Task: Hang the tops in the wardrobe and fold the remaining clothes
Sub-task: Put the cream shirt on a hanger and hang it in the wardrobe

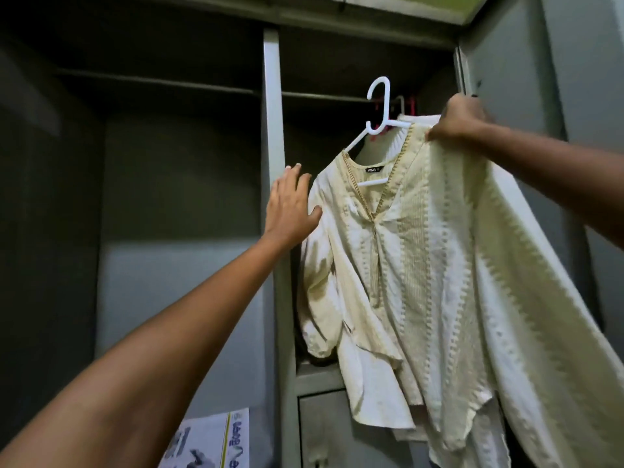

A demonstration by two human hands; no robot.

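Observation:
A cream top (pixel 415 265) with tan trim hangs on a white plastic hanger (pixel 378 106), held up in front of the right section of a grey metal wardrobe (pixel 271 96). My right hand (pixel 459 121) grips the top's right shoulder and the hanger arm under it, fingers curled. My left hand (pixel 290 206) is spread flat, fingers straight, touching the top's left shoulder and sleeve. The hanger's hook is tilted and sits just in front of the wardrobe rail (pixel 324 96); whether it is on the rail I cannot tell.
Behind the hook, red hangers (pixel 410 106) and another pale garment (pixel 418 117) hang at the rail's right end. The left section has a shelf (pixel 152 82) and a rail. A printed paper (pixel 209 440) lies on the lower left shelf. A small door (pixel 320 430) sits below.

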